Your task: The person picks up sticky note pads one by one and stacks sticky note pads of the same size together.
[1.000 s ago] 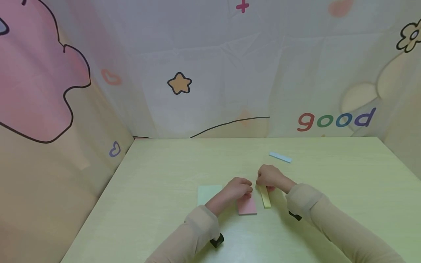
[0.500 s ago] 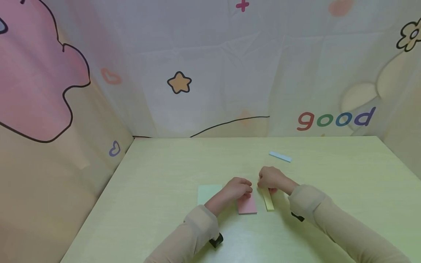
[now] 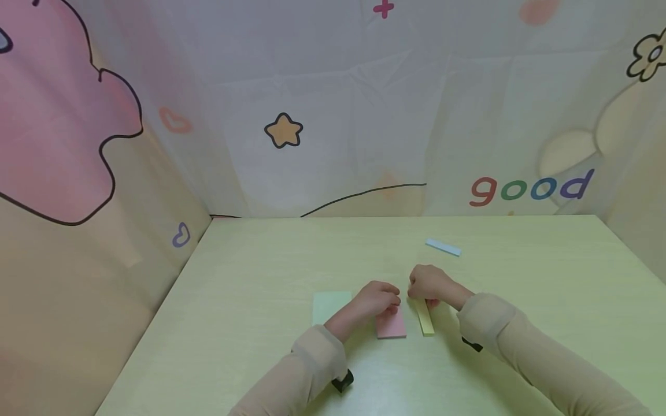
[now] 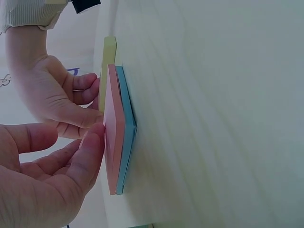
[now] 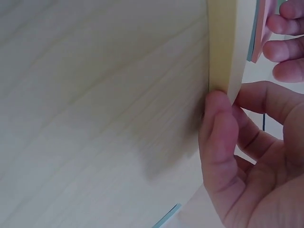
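My right hand (image 3: 430,283) pinches the far end of a narrow yellow sticky note pad (image 3: 425,318) between thumb and fingers; the pad's near end points toward me. To its left, my left hand (image 3: 373,300) rests over a pink sticky note pad (image 3: 390,326), its fingers loosely bent. One fingertip touches the pink pad's upper face in the left wrist view. Beneath the pink pad lies a blue pad (image 4: 127,142) of about the same size, edges nearly lined up. A pale green square pad (image 3: 331,304) lies left of the stack, partly hidden by my left forearm.
A narrow light blue pad (image 3: 443,247) lies farther back on the pale wooden table (image 3: 234,323), beyond my right hand. A printed cloth (image 3: 338,156) hangs along the table's back edge, with more cloth at the sides.
My right hand has drawn the yellow pad slightly to the right and toward me, widening the gap to the pink pad. The left hand has stayed nearly still.
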Tool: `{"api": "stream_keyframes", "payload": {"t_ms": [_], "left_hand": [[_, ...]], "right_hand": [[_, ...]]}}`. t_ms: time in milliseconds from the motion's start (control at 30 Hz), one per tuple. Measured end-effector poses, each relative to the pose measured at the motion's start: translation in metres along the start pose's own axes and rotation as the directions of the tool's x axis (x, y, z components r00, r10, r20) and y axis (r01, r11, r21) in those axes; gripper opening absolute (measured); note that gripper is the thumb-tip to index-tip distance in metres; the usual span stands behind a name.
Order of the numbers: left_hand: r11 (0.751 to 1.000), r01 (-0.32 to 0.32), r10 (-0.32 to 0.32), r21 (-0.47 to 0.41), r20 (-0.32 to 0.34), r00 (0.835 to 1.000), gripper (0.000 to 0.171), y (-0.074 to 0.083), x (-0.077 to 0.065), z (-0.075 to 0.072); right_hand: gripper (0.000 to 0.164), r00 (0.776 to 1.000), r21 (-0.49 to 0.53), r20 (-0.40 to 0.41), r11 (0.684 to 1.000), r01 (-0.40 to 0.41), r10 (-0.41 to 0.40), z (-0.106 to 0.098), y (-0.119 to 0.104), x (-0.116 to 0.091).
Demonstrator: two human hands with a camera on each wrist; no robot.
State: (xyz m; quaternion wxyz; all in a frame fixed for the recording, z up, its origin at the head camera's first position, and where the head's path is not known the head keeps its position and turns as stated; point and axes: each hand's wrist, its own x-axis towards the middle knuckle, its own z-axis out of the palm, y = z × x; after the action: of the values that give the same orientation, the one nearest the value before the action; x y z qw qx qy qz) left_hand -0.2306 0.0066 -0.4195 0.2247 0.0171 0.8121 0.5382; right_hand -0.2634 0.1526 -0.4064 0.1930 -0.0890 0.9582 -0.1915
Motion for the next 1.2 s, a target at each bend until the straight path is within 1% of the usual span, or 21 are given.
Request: {"api": "stream_keyframes", "payload": {"t_ms": [167, 333, 400, 500, 567, 633, 733, 800, 900, 967, 1033, 1133, 1200], "left_hand": [[0.999, 0.005, -0.004, 0.033, -0.001, 1.000, 0.028, 0.000, -0.002, -0.002], [0.998, -0.018, 0.017, 0.068, 0.010, 1.000, 0.029, -0.001, -0.004, -0.005], [0.997, -0.029, 0.028, 0.077, 0.016, 0.999, 0.030, -0.002, -0.006, -0.008], [0.998, -0.040, 0.039, 0.055, 0.022, 0.999, 0.032, -0.004, -0.009, -0.012], [0.998, -0.047, 0.046, 0.034, 0.022, 0.999, 0.033, -0.005, -0.012, -0.015], [0.999, -0.047, 0.046, 0.010, 0.021, 0.999, 0.033, -0.005, -0.014, -0.018], [0.999, -0.048, 0.048, 0.013, 0.022, 0.999, 0.033, -0.007, -0.018, -0.022], [0.999, -0.043, 0.043, 0.001, 0.023, 0.999, 0.033, -0.007, -0.020, -0.023], [0.999, -0.041, 0.041, -0.013, 0.024, 0.999, 0.033, -0.009, -0.024, -0.025], [0.999, -0.043, 0.044, -0.022, 0.025, 0.999, 0.034, -0.009, -0.027, -0.026], [0.999, -0.052, 0.053, -0.003, 0.030, 0.998, 0.036, -0.009, -0.032, -0.028], [0.998, -0.060, 0.059, 0.024, 0.050, 0.997, 0.041, -0.009, -0.039, -0.030], [0.998, -0.054, 0.053, 0.022, 0.067, 0.996, 0.044, -0.009, -0.043, -0.031]], "right_hand": [[0.016, 1.000, 0.000, -0.004, 1.000, 0.004, -0.004, 0.000, 0.000, -0.002], [0.023, 1.000, -0.016, -0.017, 1.000, -0.010, 0.010, -0.002, 0.002, -0.003], [0.026, 0.999, -0.027, -0.048, 1.000, -0.001, 0.000, -0.003, 0.003, -0.004], [0.029, 0.992, -0.030, -0.120, 0.999, 0.032, -0.035, -0.006, 0.001, -0.006], [0.030, 0.985, -0.013, -0.158, 0.998, 0.064, -0.065, -0.008, 0.000, -0.007], [0.029, 0.983, 0.026, -0.170, 0.996, 0.081, -0.075, -0.007, -0.002, -0.009], [0.021, 0.985, 0.094, -0.154, 0.991, 0.099, -0.083, -0.005, -0.005, -0.012], [0.018, 0.989, 0.144, -0.132, 0.985, 0.091, -0.072, -0.004, -0.008, -0.015], [0.020, 0.994, 0.221, -0.087, 0.972, 0.081, -0.063, -0.002, -0.012, -0.019], [0.021, 0.998, 0.283, -0.049, 0.957, 0.062, -0.050, -0.001, -0.014, -0.022], [0.024, 0.999, 0.343, -0.010, 0.938, 0.046, -0.046, -0.001, -0.015, -0.025], [0.028, 0.998, 0.429, 0.040, 0.903, 0.021, -0.043, 0.000, -0.017, -0.029], [0.031, 0.997, 0.476, 0.067, 0.880, 0.005, -0.042, 0.001, -0.018, -0.032]]}}
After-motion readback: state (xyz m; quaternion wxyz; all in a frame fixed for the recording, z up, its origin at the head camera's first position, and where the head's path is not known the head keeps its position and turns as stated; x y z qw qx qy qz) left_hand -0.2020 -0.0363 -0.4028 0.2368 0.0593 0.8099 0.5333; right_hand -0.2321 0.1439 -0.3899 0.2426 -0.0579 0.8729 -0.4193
